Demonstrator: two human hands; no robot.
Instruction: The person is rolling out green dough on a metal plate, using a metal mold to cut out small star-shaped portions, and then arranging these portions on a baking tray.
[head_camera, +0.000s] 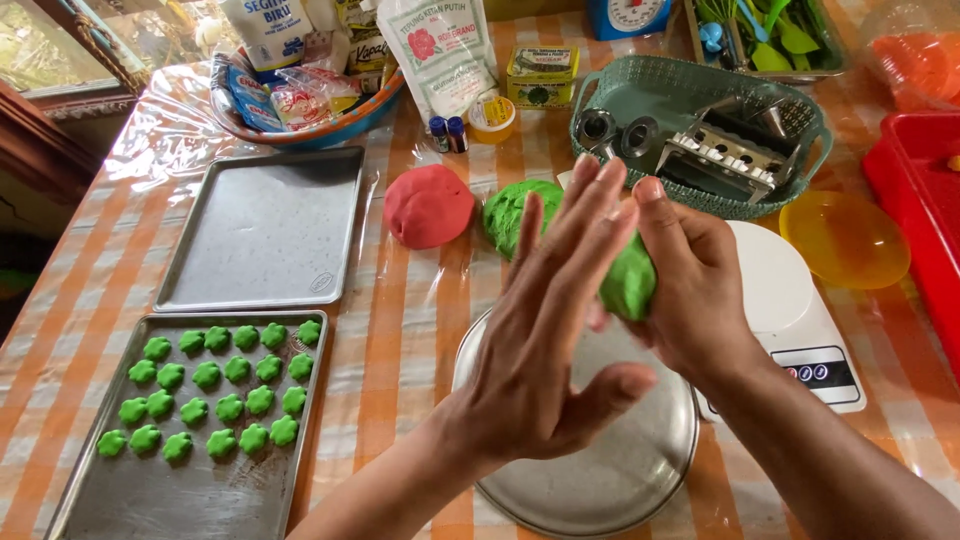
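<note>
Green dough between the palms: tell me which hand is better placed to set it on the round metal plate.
Right, probably: the right hand cups the green dough, while the left hand lies flat against it, above the round metal plate.

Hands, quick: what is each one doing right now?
Left hand: open and flat, fingers stretched, pressed against the green dough piece.
Right hand: cupped around that same green dough piece, holding it above the round metal plate.
</note>
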